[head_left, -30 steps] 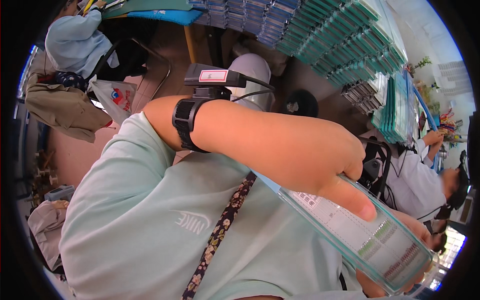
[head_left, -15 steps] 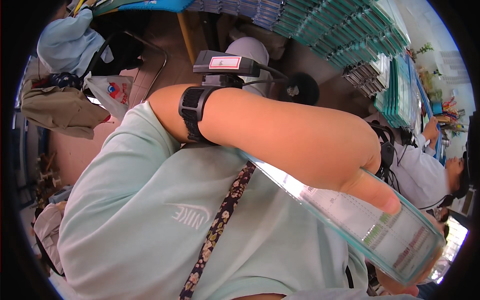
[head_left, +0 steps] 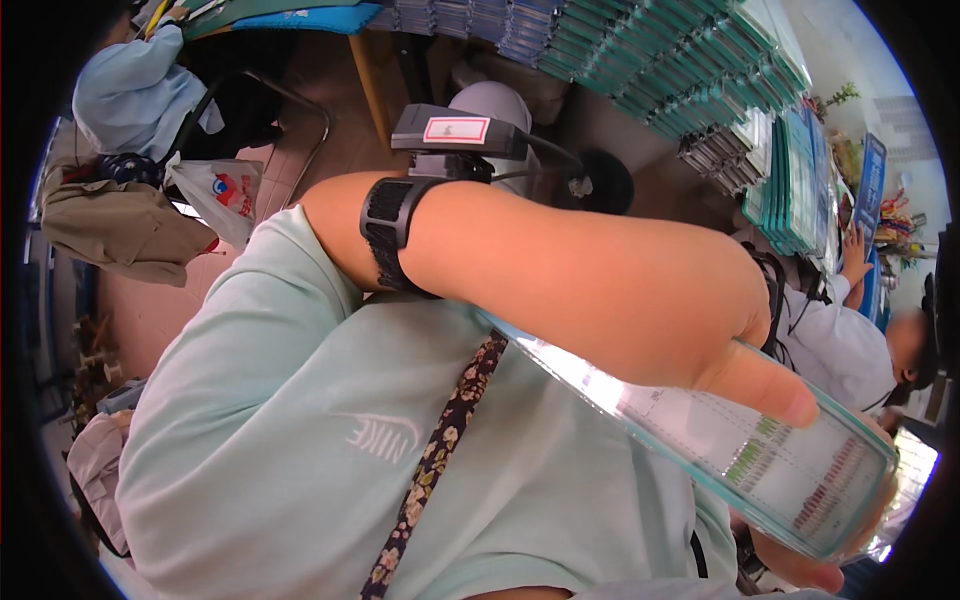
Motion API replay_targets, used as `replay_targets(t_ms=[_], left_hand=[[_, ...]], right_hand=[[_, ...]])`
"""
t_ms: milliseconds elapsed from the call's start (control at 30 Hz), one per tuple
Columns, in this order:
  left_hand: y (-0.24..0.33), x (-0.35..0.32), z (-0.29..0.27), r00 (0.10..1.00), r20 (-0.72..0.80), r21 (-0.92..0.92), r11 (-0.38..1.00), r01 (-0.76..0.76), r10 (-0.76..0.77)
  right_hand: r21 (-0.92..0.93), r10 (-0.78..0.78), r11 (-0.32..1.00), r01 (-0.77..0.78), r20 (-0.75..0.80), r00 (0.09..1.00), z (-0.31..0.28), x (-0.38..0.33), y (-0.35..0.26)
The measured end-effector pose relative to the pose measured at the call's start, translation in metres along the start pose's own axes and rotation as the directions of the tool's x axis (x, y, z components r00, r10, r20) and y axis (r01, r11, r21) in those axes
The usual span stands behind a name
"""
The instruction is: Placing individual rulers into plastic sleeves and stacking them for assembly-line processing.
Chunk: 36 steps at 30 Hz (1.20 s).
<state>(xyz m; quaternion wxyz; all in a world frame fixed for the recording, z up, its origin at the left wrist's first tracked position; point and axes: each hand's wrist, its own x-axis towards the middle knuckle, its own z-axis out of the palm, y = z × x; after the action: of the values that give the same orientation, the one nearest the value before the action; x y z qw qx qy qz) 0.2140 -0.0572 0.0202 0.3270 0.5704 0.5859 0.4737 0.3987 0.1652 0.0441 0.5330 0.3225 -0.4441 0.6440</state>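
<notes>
My left forearm crosses in front of me from left to right, with a black strap and a small box-shaped device (head_left: pixel 458 132) on it. My left hand (head_left: pixel 765 385) grips a long, flat, clear plastic case (head_left: pixel 690 440) with teal edges, its thumb pressed on the upper face. Its other fingers are hidden. Through the case show dashed lines and green and red print. Under the case's right end, my right hand (head_left: pixel 805 568) is only partly visible, with fingers against the edge and underside. The case lies tilted, near my pale green top.
Tall stacks of teal-edged clear cases (head_left: pixel 640 75) stand ahead at the right. A co-worker in white (head_left: pixel 830 325) sits at the far right, one hand at a blue flat item (head_left: pixel 870 190). Another person (head_left: pixel 140 95), a white bag (head_left: pixel 215 190) and a brown jacket (head_left: pixel 110 220) are at left.
My left hand and the case have shifted slightly right, with the case's right end a little higher. The co-worker's hand and the blue item at the far right have moved.
</notes>
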Motion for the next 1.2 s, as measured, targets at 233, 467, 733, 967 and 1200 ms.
replay_targets(t_ms=[233, 467, 733, 967, 1200], left_hand=[[-0.006, 0.005, -0.003, 0.999, -0.027, -0.005, 1.0, -0.026, 0.026], [0.007, 0.004, -0.02, 0.981, -0.106, -0.255, 0.958, 0.132, -0.163], [0.017, 0.003, -0.021, 0.918, -0.315, -0.369, 0.922, 0.116, -0.242], [0.019, -0.008, -0.022, 0.93, -0.281, -0.325, 0.936, 0.138, -0.235], [-0.022, 0.008, -0.019, 0.898, -0.43, -0.459, 0.879, -0.133, -0.089]], right_hand=[[0.054, -0.025, 0.998, 0.023, 0.042, 0.999, 0.019, 0.016, 0.027], [0.175, 0.024, 0.983, -0.054, 0.168, 0.986, 0.067, 0.005, 0.113], [0.057, 0.019, 0.998, -0.026, 0.122, 0.992, 0.091, 0.01, 0.14], [-0.223, -0.144, 0.958, 0.18, 0.171, 0.975, 0.09, 0.032, 0.135], [-0.48, -0.182, 0.783, 0.396, 0.431, 0.884, 0.125, 0.03, 0.155]])
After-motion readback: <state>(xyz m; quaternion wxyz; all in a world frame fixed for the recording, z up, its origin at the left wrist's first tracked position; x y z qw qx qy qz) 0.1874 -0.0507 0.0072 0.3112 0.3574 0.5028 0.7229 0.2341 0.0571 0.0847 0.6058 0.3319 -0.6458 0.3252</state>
